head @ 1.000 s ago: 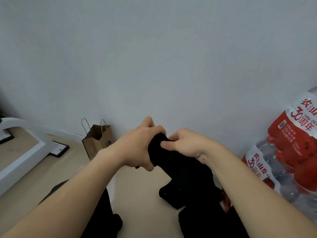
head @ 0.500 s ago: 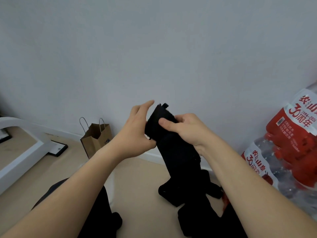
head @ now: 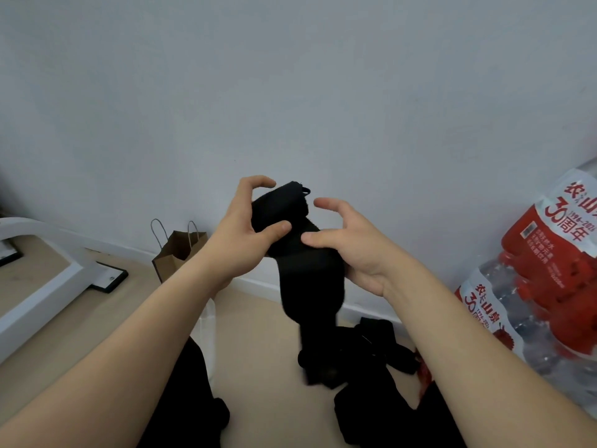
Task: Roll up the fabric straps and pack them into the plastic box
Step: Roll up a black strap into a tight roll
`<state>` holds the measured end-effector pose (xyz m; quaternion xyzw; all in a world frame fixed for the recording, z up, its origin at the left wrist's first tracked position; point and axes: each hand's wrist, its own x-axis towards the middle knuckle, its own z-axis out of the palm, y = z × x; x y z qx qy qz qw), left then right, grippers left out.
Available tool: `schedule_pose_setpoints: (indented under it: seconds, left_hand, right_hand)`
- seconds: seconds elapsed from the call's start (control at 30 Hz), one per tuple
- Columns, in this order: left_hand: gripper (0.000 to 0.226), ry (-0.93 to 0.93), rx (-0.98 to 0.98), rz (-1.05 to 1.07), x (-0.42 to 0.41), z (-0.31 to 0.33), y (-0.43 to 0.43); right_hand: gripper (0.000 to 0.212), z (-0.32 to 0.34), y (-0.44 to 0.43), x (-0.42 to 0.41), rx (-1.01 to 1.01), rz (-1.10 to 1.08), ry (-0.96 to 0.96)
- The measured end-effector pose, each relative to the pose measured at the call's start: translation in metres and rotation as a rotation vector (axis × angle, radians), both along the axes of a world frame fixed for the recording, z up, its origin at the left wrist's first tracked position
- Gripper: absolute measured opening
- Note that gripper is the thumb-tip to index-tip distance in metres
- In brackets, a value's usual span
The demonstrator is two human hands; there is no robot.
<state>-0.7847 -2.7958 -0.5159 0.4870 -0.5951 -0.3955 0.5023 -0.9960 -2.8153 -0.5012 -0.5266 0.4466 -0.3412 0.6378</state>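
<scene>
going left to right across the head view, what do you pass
white frame → paper bag → left hand → black strap, its rolled end held up between both hands → right hand → water bottle pack

Listed for you, none of it part of the job:
- Eleven o'clock: brown paper carrier bag with twisted handles (head: 181,253), upright against the pale grey wall (head: 290,76).
- Ten o'clock: white curved frame (head: 38,276) on the beige floor (head: 258,344).
- Two o'clock: shrink-wrapped packs of red-labelled water bottles (head: 549,273).
</scene>
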Motion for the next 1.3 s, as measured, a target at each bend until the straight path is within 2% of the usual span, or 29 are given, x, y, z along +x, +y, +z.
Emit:
schedule_pose_setpoints:
  seconds: [0.07, 0.13, 0.2, 0.27, 0.33, 0.4, 0.47, 0.5, 0.57, 0.67, 0.77, 0.83, 0.9, 0.97, 1.0, 1.07, 1.13, 1.2, 1.3]
  left_hand:
    - [0.052, 0.022, 0.041, -0.026, 0.003, 0.0, 0.0]
    - [0.053, -0.055, 0.026, -0.018, 0.004, 0.0, -0.001]
    - [0.053, -0.114, -0.025, -0.036, 0.004, 0.0, -0.002]
    - [0.052, -0.08, -0.024, -0.058, 0.005, 0.0, -0.002]
    - [0.051, -0.001, 0.022, -0.022, 0.005, 0.002, -0.001]
    - [0.044, 0.103, 0.065, -0.001, 0.004, 0.005, -0.002]
    - [0.036, 0.192, 0.112, -0.014, 0.004, 0.008, -0.003]
    - [0.034, 0.202, 0.13, -0.017, 0.004, 0.009, -0.004]
    - [0.034, 0.179, 0.153, -0.033, 0.004, 0.009, -0.004]
    - [0.033, 0.127, 0.188, -0.056, 0.005, 0.005, -0.004]
    - [0.06, 0.058, 0.251, -0.103, 0.004, 0.005, -0.002]
    - [0.078, -0.039, 0.277, -0.166, -0.001, 0.007, 0.003]
    - [0.065, -0.124, 0.258, -0.21, -0.009, 0.007, 0.01]
    - [0.035, -0.147, 0.209, -0.188, -0.014, 0.005, 0.011]
    - [0.031, -0.128, 0.198, -0.157, -0.015, 0.005, 0.011]
    - [0.053, -0.045, 0.189, -0.104, -0.015, 0.006, 0.009]
    - [0.069, 0.011, 0.142, -0.109, -0.012, 0.007, 0.008]
    - [0.074, 0.01, 0.082, -0.138, -0.01, 0.008, 0.008]
    - [0.084, -0.095, -0.015, -0.094, -0.009, 0.006, 0.009]
  right_hand:
    - [0.036, 0.003, 0.001, -0.002, -0.011, 0.028, 0.037]
    - [0.017, 0.005, 0.003, -0.005, -0.022, 0.104, 0.106]
    - [0.023, 0.004, 0.004, -0.006, -0.046, 0.209, 0.155]
    - [0.025, 0.004, 0.005, -0.007, -0.078, 0.257, 0.123]
    - [0.032, 0.006, 0.003, -0.009, -0.08, 0.265, -0.005]
    - [0.054, 0.008, 0.001, -0.013, -0.081, 0.291, -0.174]
    - [0.066, 0.007, 0.0, -0.017, -0.151, 0.32, -0.231]
    - [0.065, 0.006, 0.001, -0.017, -0.206, 0.319, -0.22]
    - [0.05, 0.003, 0.003, -0.013, -0.311, 0.264, -0.165]
    - [0.026, 0.002, 0.003, -0.004, -0.376, 0.056, -0.13]
    - [0.022, 0.002, -0.003, -0.004, -0.469, -0.161, -0.059]
    - [0.014, 0.0, -0.006, -0.005, -0.513, -0.232, 0.002]
    - [0.005, -0.002, -0.009, -0.003, -0.526, -0.254, 0.064]
    - [0.006, -0.006, -0.01, 0.0, -0.512, -0.274, 0.149]
    - [0.009, -0.009, -0.011, 0.002, -0.486, -0.277, 0.201]
    - [0.017, -0.012, -0.012, 0.004, -0.342, -0.229, 0.251]
    - [0.028, -0.013, -0.011, 0.005, -0.117, -0.098, 0.152]
    - [0.037, -0.012, -0.01, 0.004, 0.053, 0.027, 0.019]
    - [0.04, -0.01, -0.012, 0.001, 0.088, 0.099, -0.086]
